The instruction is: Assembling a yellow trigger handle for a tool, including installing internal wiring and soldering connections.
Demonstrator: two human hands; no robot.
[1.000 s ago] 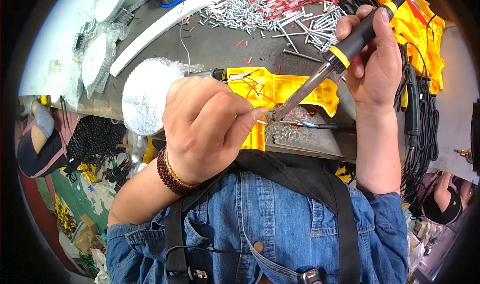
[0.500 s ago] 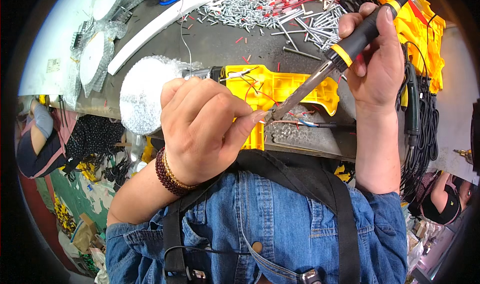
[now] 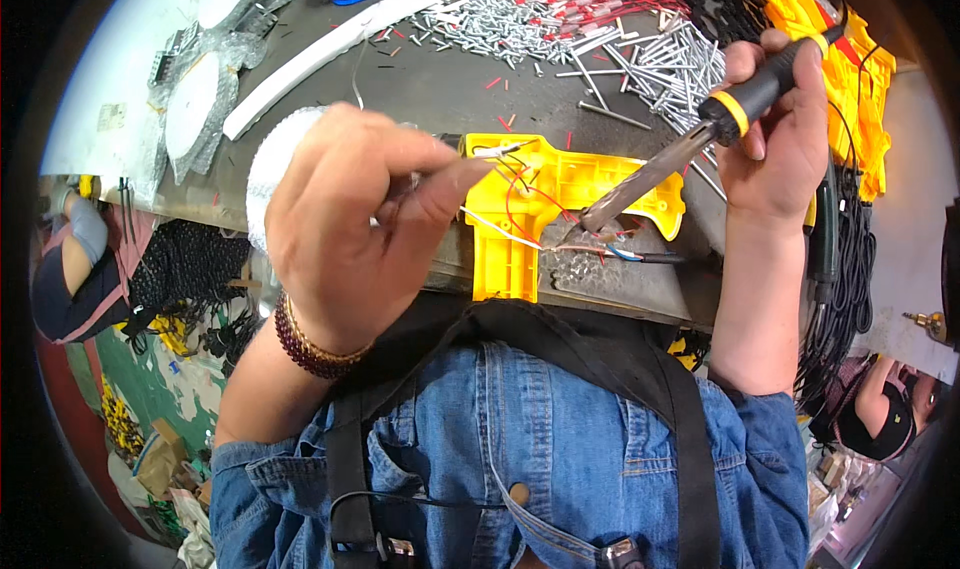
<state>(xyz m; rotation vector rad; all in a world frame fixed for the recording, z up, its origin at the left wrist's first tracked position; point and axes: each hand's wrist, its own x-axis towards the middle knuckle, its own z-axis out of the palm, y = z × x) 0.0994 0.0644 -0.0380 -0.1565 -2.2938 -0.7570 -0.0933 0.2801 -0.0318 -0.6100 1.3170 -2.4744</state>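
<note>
Head view: right hand (image 3: 775, 134) is wrapped tight round the black-and-yellow grip of a soldering iron (image 3: 700, 149). The iron's long axis runs from upper right down to lower left, tip landing at the wire cluster on the yellow plastic housing (image 3: 560, 194). That housing lies flat at the near edge of the worktop (image 3: 440, 79), between the two hands, its stem pointing toward the person. Left hand (image 3: 345, 229) is pinched shut, thumb against fingers, on something thin, likely solder wire (image 3: 490, 152); its free end points right, toward the same joint. So both tools converge on the red and white leads (image 3: 515, 204): iron tip from the right, left hand's strand from the left, tip nearer to the joint. Loose metal pins (image 3: 560, 29) are scattered well behind, with more yellow housings (image 3: 840, 59) at the far right.
</note>
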